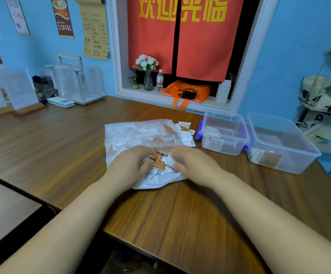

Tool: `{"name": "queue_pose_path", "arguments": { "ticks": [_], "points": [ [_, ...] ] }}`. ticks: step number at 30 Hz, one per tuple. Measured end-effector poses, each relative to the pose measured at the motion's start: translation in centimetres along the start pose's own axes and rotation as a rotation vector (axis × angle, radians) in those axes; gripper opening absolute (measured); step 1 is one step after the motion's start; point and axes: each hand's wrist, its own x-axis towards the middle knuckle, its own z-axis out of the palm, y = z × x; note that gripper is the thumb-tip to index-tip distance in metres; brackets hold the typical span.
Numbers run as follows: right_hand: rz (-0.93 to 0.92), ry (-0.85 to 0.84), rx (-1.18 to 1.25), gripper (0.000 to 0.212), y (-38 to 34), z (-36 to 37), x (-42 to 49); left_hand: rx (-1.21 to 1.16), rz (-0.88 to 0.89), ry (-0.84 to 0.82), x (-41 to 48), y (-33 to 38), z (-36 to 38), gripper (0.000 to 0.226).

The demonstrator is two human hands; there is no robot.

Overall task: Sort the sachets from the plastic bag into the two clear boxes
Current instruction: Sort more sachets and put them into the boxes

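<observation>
Beneath both sets of fingers, a brown wooden table (61,147), running well out to their left and on past them to the right. Spread flat on it, under and beyond the fingertips, a clear plastic bag (111,129), crammed with small sachets (146,133), mostly white with some orange; open end nearest, right at the fingers.

To the right of the right fingers (173,150), well apart from them, two clear boxes side by side: the nearer box (226,137), with a few white packets (212,129) inside, and just beyond it the farther box (299,163), with a leaning orange sachet (270,159) in the corner closest to the fingers.

Left hand (130,165) and right hand (192,165) close together over the bag's open end, palms down. Left fingers (147,152) curled, tips against a small orange sachet (156,156); gripping or merely touching, cannot tell. Right fingers bent over white sachets, thumb held apart; grasping anything or not, cannot tell.

Between the two thumbs, a dotted orange sachet (157,165) atop the white pile. Past the right fingertips, at the bag's far corner, a few loose sachets (186,133) on the table.
</observation>
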Motion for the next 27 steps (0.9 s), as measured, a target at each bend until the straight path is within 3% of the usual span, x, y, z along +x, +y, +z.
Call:
{"name": "queue_pose_path", "arguments": {
  "ticks": [4, 8, 14, 16, 20, 24, 27],
  "points": [
    [0.051, 0.043, -0.064, 0.038, -0.4, 0.8, 0.6, 0.184, 0.082, -0.093, 1.8, 0.0, 1.2, 0.039],
    [0.065, 0.095, -0.086, 0.045, -0.5, 1.1, 0.6, 0.32, 0.098, -0.131, 2.6, -0.2, 1.8, 0.044],
    [-0.001, 0.237, 0.003, 0.026, 0.3, 1.7, -0.1, 0.345, 0.32, 0.01, 2.3, -0.8, 2.2, 0.018],
    [-0.008, 0.291, 0.053, 0.017, 0.5, 1.8, -0.3, 0.344, 0.377, 0.072, 2.0, -1.0, 2.2, 0.021],
    [0.032, 0.409, 0.279, 0.008, 0.6, 1.4, -0.7, 0.136, 0.221, 0.125, 1.6, -0.4, 1.6, 0.035],
    [0.143, 0.489, 0.658, 0.011, 0.4, 0.1, -1.1, -0.182, 0.055, 0.279, 1.1, 0.3, 0.9, 0.008],
    [0.231, 0.509, 0.993, 0.013, 0.3, -0.6, -1.2, -0.344, -0.075, 0.323, 1.1, 0.7, 0.7, 0.008]
  ]
}}
